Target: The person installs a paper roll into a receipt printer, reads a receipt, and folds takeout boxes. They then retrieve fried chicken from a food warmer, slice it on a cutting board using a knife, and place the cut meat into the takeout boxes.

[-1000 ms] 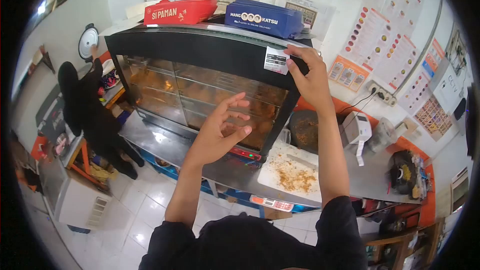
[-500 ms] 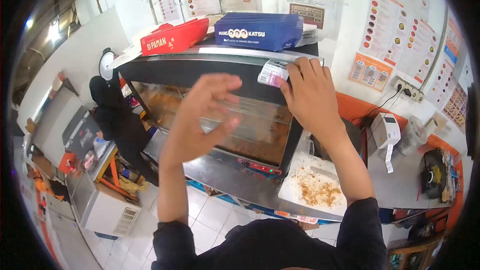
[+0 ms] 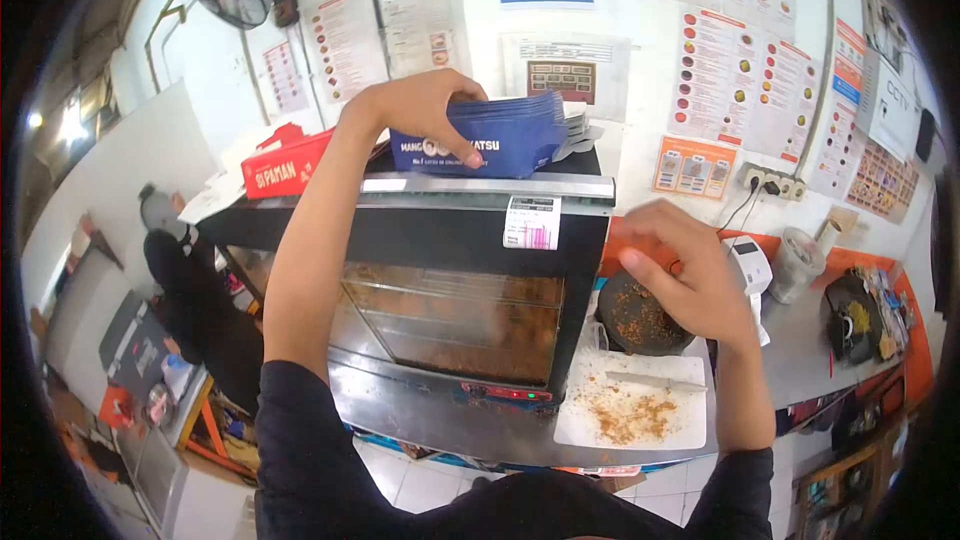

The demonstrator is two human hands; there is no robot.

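Observation:
My left hand (image 3: 425, 112) is on the stack of flat blue printed food boxes (image 3: 520, 140) on top of the glass display warmer (image 3: 450, 325). Its thumb presses the front of the stack, and the fingers curl over the top edge, partly hidden. Holding nothing, my right hand (image 3: 690, 275) hovers slightly blurred with fingers apart, above a dark round stone mortar (image 3: 632, 318) with brown bits in it. A printed label (image 3: 532, 223) sticks to the warmer's upper front edge.
Red boxes (image 3: 287, 166) sit left of the blue stack. Below the mortar, a white cutting board (image 3: 580, 427) carries crumbs and a knife (image 3: 655, 381). A label printer (image 3: 750, 265) stands at right. One person in black (image 3: 205, 300) is at far left.
My left hand has moved up onto the blue boxes. My right hand has left the label, moving right and down. The label now lies flat on the warmer's edge, and the view has shifted.

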